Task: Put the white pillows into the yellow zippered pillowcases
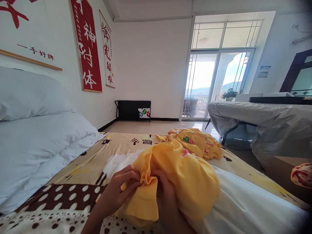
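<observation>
A puffed-up yellow pillowcase (192, 175) lies on the bed in front of me, gathered and twisted at its near left part. My left hand (119, 190) is closed on the gathered folds, thumb and fingers pinching the cloth. Opposite it, my right hand (167, 193) grips the same bunch from the right, with its fingers partly hidden by a hanging flap. White smooth fabric (246, 198) spreads out to the right of the pillowcase and partly under it. Just beyond lies a crumpled heap of yellow printed cloth (200, 143).
White pillows or bedding (41, 136) are stacked along the left. A patterned sheet (117, 143) covers the bed. On the right stands a table under plastic sheeting (268, 113), with a box (282, 169) below it. A black folded item (131, 110) leans at the far wall.
</observation>
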`<move>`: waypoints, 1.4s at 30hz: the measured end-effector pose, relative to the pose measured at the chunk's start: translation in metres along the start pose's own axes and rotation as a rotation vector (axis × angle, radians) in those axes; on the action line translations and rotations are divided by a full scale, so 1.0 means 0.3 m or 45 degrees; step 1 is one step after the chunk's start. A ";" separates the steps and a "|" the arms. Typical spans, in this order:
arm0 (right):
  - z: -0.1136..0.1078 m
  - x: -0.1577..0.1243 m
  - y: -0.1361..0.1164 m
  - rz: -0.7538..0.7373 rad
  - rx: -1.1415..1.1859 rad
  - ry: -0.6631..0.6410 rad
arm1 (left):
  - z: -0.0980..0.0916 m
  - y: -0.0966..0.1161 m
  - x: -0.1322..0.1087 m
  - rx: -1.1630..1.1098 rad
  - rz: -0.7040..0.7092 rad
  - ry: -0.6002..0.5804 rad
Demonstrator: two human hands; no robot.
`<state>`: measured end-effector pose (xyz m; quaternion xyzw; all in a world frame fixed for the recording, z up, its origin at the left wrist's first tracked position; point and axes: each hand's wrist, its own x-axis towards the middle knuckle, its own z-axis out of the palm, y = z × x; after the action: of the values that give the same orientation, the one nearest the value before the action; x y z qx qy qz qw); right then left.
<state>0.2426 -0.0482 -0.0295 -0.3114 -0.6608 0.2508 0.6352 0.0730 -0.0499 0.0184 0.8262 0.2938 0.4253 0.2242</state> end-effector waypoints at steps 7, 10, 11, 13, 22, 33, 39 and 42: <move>-0.027 0.027 -0.018 0.043 0.175 -0.213 | -0.003 -0.030 -0.006 -0.031 -0.012 0.073; -0.060 0.045 -0.048 -0.072 0.218 -0.361 | 0.007 -0.038 -0.007 -0.028 -0.037 0.156; -0.071 0.051 -0.059 -0.139 0.207 -0.443 | 0.011 -0.037 -0.006 -0.030 -0.050 0.182; -0.086 0.061 -0.075 -0.268 0.168 -0.584 | 0.018 -0.034 -0.003 -0.039 -0.065 0.232; -0.043 0.066 -0.045 -0.388 -0.118 -0.232 | 0.033 -0.004 0.003 0.065 -0.009 0.152; -0.045 0.043 -0.020 -0.099 -0.019 -0.317 | 0.019 0.008 -0.003 0.259 -0.017 0.066; -0.044 0.046 -0.021 -0.044 0.051 -0.319 | 0.034 0.022 -0.001 0.226 -0.043 0.099; -0.046 0.051 -0.025 -0.132 -0.012 -0.331 | 0.037 0.028 -0.003 0.209 0.007 0.122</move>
<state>0.2556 -0.0429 -0.0126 -0.2445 -0.7540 0.2527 0.5548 0.0844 -0.0579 0.0170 0.8212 0.3360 0.4394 0.1402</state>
